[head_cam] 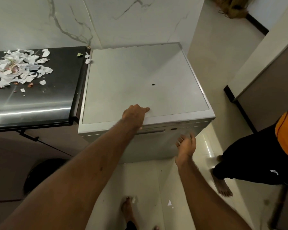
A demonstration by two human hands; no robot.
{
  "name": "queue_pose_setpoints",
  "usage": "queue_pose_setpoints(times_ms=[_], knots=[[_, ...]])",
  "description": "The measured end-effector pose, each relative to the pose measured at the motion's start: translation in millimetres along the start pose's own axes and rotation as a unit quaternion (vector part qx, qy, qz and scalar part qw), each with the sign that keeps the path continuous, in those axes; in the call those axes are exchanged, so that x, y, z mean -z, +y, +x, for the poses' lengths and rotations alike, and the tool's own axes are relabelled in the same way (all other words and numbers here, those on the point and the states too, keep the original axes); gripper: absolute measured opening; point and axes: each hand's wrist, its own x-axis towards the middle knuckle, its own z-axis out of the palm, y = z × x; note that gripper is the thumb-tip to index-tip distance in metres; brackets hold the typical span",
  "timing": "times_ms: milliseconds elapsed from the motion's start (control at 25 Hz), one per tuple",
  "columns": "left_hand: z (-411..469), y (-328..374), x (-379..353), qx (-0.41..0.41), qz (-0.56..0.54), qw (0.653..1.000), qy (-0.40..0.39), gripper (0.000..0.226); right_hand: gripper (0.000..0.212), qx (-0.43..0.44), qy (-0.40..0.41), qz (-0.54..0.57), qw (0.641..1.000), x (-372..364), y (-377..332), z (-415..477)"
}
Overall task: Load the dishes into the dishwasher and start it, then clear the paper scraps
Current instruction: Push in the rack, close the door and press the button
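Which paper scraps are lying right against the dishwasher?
The two small white scraps at the counter's back right corner, against the dishwasher's top edge. The big pile sits farther left on the counter; two others lie on the floor.

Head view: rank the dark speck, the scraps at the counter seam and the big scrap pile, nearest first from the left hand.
1. dark speck, on the dishwasher top, beyond the left hand.
2. scraps at the counter seam, back left.
3. big scrap pile, far left on the black counter.
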Motion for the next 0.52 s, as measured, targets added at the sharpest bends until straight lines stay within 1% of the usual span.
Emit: queue_pose_setpoints(times_ms=[80, 200, 280, 400, 520], knots=[[5, 3, 6, 0.002, 0.018, 0.999, -0.030, 0.102, 0.055, -0.015, -0.029, -0.037, 0.999, -1, -4, 9], [10, 6, 8, 0.003, 0.033, 0.998, -0.046, 0.103, 0.063, -0.021, -0.047, -0.072, 0.996, -7, -9, 17], [12, 5, 7, 0.007, 0.021, 0.999, -0.045, 0.103, 0.066, -0.015, -0.041, -0.069, 0.997, -7, -6, 19], [13, 2, 6, 0.012, 0.002, 0.999, -0.041, 0.103, 0.067, 0.025, -0.012, -0.075, 0.997, -6, 1, 17], [14, 1, 5, 0.014, -0.005, 0.999, -0.036, 0.103, 0.071, 0.025, -0.008, -0.050, 0.998, -8, 3, 22]])
